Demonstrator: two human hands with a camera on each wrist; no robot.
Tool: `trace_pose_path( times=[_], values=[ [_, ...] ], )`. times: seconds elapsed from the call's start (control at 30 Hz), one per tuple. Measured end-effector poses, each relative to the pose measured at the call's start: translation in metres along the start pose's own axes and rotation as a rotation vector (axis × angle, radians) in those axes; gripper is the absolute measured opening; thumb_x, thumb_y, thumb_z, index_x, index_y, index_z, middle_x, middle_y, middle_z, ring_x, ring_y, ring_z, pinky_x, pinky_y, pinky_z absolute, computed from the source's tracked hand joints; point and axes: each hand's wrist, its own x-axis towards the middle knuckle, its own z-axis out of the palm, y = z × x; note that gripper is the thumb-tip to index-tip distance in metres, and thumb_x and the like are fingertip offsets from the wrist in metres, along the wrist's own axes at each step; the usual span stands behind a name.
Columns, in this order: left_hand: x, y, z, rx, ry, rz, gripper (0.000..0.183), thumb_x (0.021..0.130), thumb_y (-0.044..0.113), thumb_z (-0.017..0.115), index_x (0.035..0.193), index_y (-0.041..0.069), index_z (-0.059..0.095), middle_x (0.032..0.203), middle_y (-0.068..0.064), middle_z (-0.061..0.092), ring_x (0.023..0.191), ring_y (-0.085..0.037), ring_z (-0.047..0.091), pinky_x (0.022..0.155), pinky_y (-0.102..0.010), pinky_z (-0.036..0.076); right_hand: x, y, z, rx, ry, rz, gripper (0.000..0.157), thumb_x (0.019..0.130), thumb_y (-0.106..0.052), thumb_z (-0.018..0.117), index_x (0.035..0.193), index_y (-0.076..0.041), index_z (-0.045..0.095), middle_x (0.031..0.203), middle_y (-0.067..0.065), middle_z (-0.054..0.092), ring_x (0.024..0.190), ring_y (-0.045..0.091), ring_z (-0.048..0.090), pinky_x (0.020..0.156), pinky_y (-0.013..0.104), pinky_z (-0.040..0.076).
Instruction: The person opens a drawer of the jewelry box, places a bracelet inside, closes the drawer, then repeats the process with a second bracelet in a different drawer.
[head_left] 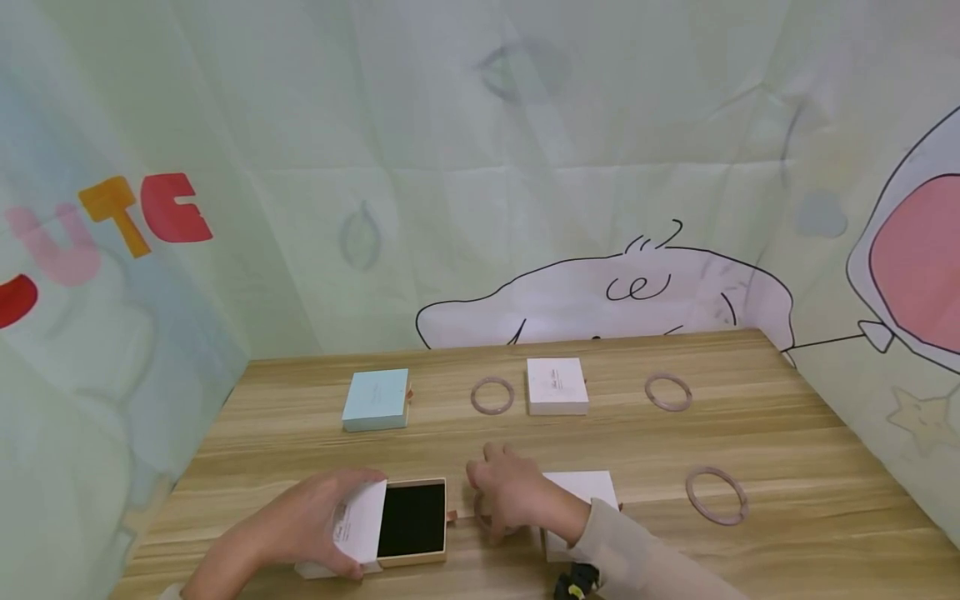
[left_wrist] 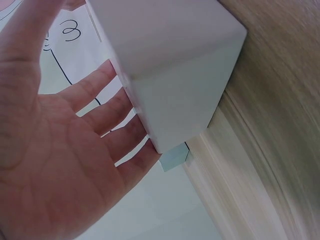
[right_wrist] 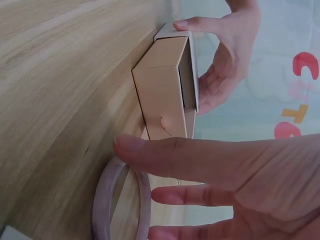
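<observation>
My left hand (head_left: 303, 518) grips the white sleeve of a small jewelry box (head_left: 366, 525), thumb on the near side and fingers on the far side. Out of the sleeve's right end slides a tan-edged drawer (right_wrist: 157, 87) with a black lining and a small ribbon tab. To its right, my right hand (head_left: 517, 493) reaches down over a pale mauve bangle (right_wrist: 102, 207) lying on the table. In the right wrist view the thumb is at the bangle's edge and the other fingers extend beside it. Whether they touch it cannot be told.
Another white box (head_left: 585, 482) lies partly under my right forearm, beside a black object (head_left: 576, 581) with a yellow mark. Farther back are a light blue box (head_left: 377, 398), a white box (head_left: 557, 383) and bangles (head_left: 492, 380). One more bangle (head_left: 705, 471) lies at right.
</observation>
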Motion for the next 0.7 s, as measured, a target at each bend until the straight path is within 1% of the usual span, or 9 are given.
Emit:
trace_pose_path(
  times=[0.2, 0.4, 0.6, 0.7],
  values=[
    [-0.0005, 0.0004, 0.0, -0.004, -0.005, -0.006, 0.1, 0.054, 0.056, 0.093, 0.135, 0.01, 0.056, 0.123, 0.002, 0.059, 0.094, -0.012, 0.052, 0.079, -0.031, 0.047, 0.0007, 0.0008, 0.0023, -0.02, -0.016, 0.002, 0.062, 0.048, -0.025, 0.101, 0.096, -0.019, 0.062, 0.097, 0.002, 0.054, 0.085, 0.019, 0.05, 0.063, 0.038, 0.049],
    [-0.0008, 0.0004, 0.0001, -0.005, -0.008, -0.008, 0.101, 0.054, 0.056, 0.093, 0.135, 0.009, 0.056, 0.124, 0.001, 0.059, 0.095, -0.012, 0.052, 0.08, -0.031, 0.047, 0.0011, 0.0003, 0.0042, -0.025, -0.012, 0.004, 0.063, 0.046, -0.021, 0.1, 0.095, -0.019, 0.061, 0.096, 0.002, 0.054, 0.083, 0.02, 0.05, 0.059, 0.035, 0.049],
    [0.0005, 0.0012, -0.0009, -0.008, -0.031, -0.025, 0.101, 0.055, 0.057, 0.092, 0.136, 0.01, 0.056, 0.126, 0.0, 0.058, 0.097, -0.014, 0.053, 0.081, -0.032, 0.047, 0.002, 0.0003, 0.0057, -0.04, -0.014, 0.009, 0.067, 0.045, -0.019, 0.1, 0.101, -0.018, 0.063, 0.099, 0.004, 0.054, 0.086, 0.022, 0.051, 0.058, 0.035, 0.049],
    [0.0007, 0.0014, -0.0012, -0.003, -0.028, -0.021, 0.101, 0.054, 0.057, 0.092, 0.135, 0.009, 0.056, 0.126, 0.0, 0.059, 0.097, -0.014, 0.053, 0.081, -0.033, 0.047, 0.003, 0.0009, 0.0064, -0.04, -0.019, 0.011, 0.066, 0.046, -0.017, 0.099, 0.1, -0.018, 0.062, 0.098, 0.003, 0.053, 0.086, 0.022, 0.051, 0.057, 0.033, 0.048]
  ],
)
